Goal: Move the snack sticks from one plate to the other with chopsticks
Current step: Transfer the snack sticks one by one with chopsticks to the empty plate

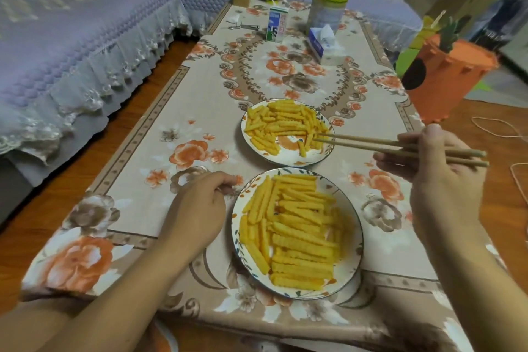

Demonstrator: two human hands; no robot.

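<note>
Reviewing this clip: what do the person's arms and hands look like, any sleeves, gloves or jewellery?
Both forearms are bare with no sleeves in view. The left hand and right hand wear no gloves, and no rings, watch or bracelet can be seen on either wrist.

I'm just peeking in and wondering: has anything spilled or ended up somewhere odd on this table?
Nothing stands out. The yellow crinkle-cut snack sticks all lie inside the two white floral-rimmed plates, none on the flowered tablecloth. The wooden chopsticks in the right hand reach into the farther plate.
</note>
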